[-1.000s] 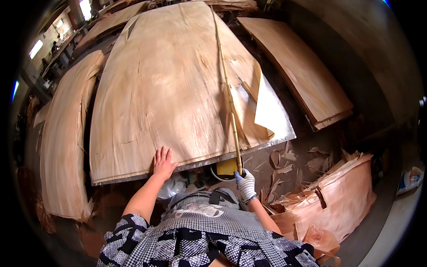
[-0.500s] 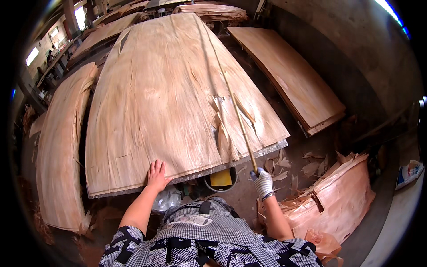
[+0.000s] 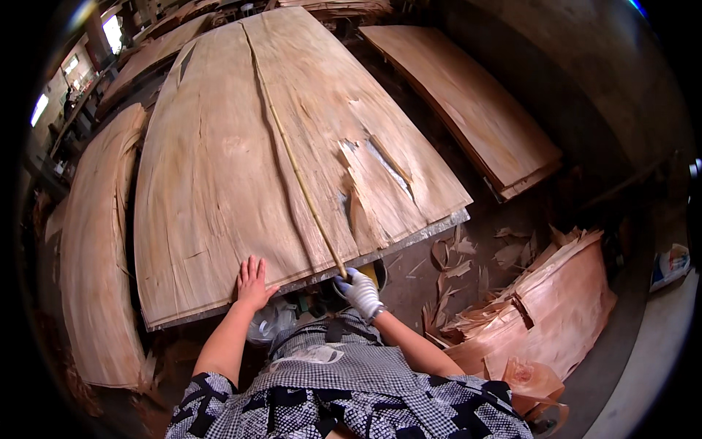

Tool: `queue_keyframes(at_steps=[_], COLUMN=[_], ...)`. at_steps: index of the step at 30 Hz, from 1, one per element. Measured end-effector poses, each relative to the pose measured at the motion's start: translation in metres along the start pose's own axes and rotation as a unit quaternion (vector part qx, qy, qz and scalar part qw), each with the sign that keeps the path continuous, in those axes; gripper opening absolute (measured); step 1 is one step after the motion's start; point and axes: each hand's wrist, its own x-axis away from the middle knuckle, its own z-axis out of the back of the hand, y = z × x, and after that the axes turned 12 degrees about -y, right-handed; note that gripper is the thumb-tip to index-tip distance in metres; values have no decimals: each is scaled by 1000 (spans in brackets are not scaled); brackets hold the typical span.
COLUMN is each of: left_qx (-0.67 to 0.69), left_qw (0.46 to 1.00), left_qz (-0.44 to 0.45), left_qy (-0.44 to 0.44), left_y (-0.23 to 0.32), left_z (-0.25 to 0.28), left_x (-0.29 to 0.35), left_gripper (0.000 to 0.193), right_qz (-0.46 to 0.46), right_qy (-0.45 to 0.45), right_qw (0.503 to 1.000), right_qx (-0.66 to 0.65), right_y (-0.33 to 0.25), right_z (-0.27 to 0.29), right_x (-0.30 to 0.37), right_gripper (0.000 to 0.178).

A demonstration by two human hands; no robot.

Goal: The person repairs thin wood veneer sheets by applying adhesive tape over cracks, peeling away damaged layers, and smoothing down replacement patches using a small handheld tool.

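A large sheet of pale wood veneer (image 3: 212, 175) covers the table in front of me, with its near edge just ahead of my waist. My bare left hand (image 3: 253, 282) lies flat on that near edge, fingers spread. In a white glove with bluish fingertips, my right hand (image 3: 360, 290) is closed around the near end of a long thin bamboo stick (image 3: 296, 168). The stick slants away to the far left over the sheet, its shadow beside it. Right of the stick, the veneer has torn, lifted strips (image 3: 365, 194) with gaps between them.
A veneer stack (image 3: 99, 256) stands at the left, another stack (image 3: 475, 110) at the right. Crumpled veneer scrap (image 3: 548, 307) is heaped at the lower right, with loose pieces on the floor (image 3: 409, 282). Clear plastic (image 3: 272, 324) and a bucket (image 3: 380, 274) sit below the table edge.
My right hand has moved left with the bamboo stick, which has swept left across the veneer from beside the torn part. My left hand stays about where it was.
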Motion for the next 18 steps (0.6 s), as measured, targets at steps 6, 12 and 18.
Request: queue_keyframes(at_steps=[6,12,18], left_qx=[22,43,245], left_qw=[999,998,943], left_qz=[-8,-9,-50], left_qy=[26,55,220], left_y=[8,6,26], left_z=[-7,-11,-8], left_x=[-6,-1,19], left_gripper=[84,84,53], right_qz=[109,26,-111], right_qy=[-61,50,222], right_qw=[990,992,941], right_qx=[66,112,229], right_y=[-13,30,99], right_z=[-18,82,230], right_x=[-34,-43,-93], right_gripper=[38,31,43])
